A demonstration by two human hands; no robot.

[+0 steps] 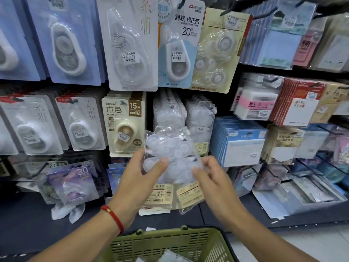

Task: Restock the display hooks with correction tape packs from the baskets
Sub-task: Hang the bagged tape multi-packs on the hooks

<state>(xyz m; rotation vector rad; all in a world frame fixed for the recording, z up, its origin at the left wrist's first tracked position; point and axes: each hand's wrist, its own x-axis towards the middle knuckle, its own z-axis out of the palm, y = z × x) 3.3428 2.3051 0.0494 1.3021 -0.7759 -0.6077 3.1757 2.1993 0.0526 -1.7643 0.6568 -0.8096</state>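
A clear plastic pack of white correction tape refills (170, 148) is held up in front of the display. My left hand (137, 178) grips its left edge, thumb across the front. My right hand (211, 178) pinches its right edge. Just behind it, matching clear packs (200, 118) hang on middle-row hooks. A green basket (170, 242) sits below my forearms with more clear packs (170, 257) inside. Carded correction tapes (130, 44) hang on the upper hooks.
Beige carded packs (124, 125) hang left of the clear packs; blue sticky-note packs (243, 140) hang right. Purple packs (73, 180) and loose cards (160, 195) lie on the dark shelf (28, 220). Notepads (279, 46) fill the right-hand shelves.
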